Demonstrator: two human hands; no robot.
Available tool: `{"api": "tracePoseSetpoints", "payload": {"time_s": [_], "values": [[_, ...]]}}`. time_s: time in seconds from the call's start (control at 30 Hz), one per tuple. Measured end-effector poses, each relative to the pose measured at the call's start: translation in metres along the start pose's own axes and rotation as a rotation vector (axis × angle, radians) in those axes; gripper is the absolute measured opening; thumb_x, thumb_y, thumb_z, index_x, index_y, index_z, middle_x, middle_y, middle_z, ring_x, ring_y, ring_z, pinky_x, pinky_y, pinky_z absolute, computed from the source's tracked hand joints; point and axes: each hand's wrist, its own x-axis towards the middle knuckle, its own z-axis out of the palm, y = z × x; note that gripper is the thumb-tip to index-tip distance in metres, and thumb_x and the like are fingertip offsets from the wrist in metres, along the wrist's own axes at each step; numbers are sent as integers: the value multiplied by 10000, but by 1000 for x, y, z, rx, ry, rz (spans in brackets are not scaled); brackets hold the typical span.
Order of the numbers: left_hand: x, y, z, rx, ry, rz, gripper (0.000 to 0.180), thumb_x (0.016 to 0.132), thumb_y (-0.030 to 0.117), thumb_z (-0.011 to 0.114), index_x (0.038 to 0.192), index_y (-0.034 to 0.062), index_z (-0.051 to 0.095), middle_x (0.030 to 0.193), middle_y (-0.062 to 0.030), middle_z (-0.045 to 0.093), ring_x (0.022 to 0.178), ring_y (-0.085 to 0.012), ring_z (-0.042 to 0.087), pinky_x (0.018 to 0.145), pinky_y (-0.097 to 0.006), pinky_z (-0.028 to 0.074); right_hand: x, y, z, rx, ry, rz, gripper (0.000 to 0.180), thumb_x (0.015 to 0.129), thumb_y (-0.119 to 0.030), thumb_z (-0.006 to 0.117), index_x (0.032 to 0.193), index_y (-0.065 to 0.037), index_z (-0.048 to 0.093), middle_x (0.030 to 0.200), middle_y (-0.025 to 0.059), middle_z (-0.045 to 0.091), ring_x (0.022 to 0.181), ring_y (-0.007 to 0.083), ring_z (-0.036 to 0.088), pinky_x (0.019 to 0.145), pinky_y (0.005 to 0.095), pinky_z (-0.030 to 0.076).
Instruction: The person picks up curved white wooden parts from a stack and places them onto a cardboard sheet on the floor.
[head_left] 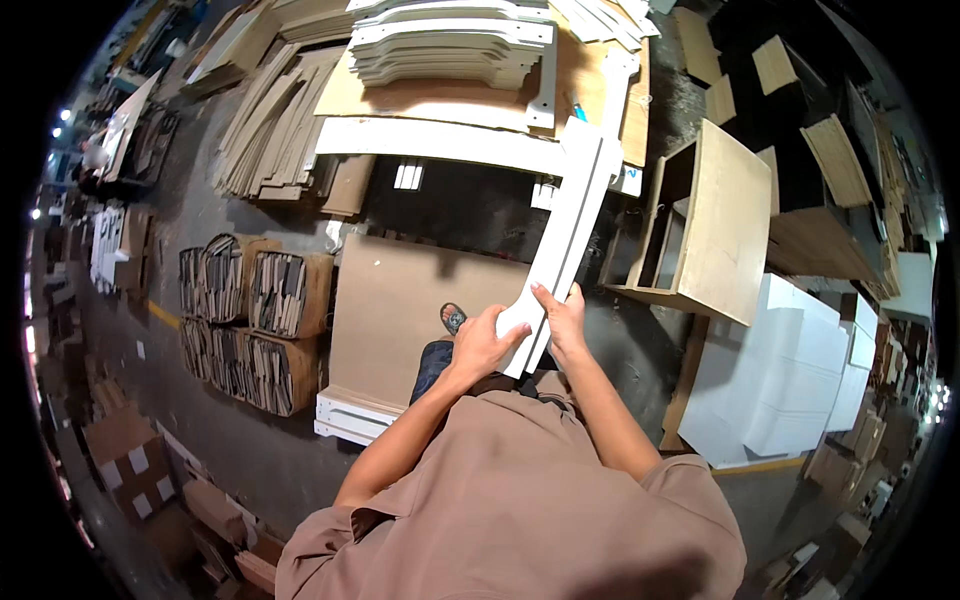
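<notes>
A pair of long white boards (568, 222) lies face along face in my hands, a dark line running between them. Their near ends are at my waist, and the far ends reach over the edge of the wooden worktable (400, 100). My left hand (484, 345) is closed round the near left edge, thumb on top. On the right side, my right hand (565, 318) grips the same boards a little farther up, its thumb on the upper face. Under the boards, most of my fingers are hidden.
A stack of shaped white boards (445, 50) stands on the worktable. An open wooden cabinet (722, 215) and white sheets (775, 370) are at right. Boxes packed with thin strips (280, 290) stand left. Below me lies a brown cardboard sheet (400, 300).
</notes>
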Motion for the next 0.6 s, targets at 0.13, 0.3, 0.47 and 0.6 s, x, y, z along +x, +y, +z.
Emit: {"api": "tracePoseSetpoints", "payload": {"time_s": [0.13,0.3,0.47,0.6], "values": [[28,2,0,112,-15,29,607,847,489,770,1155,-19,647,723,-190,700,725,-348,702,717,-421,528,19,-14,13,-86,126,-59,538,804,-170,855,1162,46,518,1046,145,661,913,198,653,816,321,542],[61,15,15,109,-60,199,602,875,461,742,1201,-22,589,815,-243,700,774,-415,694,696,-483,523,51,-26,6,-226,321,-115,560,746,-173,833,1132,80,516,1020,181,656,882,258,638,785,370,525],[95,45,27,213,-227,193,589,905,445,704,1291,24,561,924,-236,716,879,-420,692,764,-503,524,103,-29,-35,-356,462,-125,565,692,-211,834,1091,76,555,1038,203,673,918,309,662,825,411,521],[124,46,29,195,-332,97,626,917,495,663,1389,102,540,1051,-191,734,982,-359,704,848,-468,530,156,-39,-103,-479,540,-64,628,717,-250,823,1189,57,546,1087,263,674,1014,386,668,929,455,495]]}}
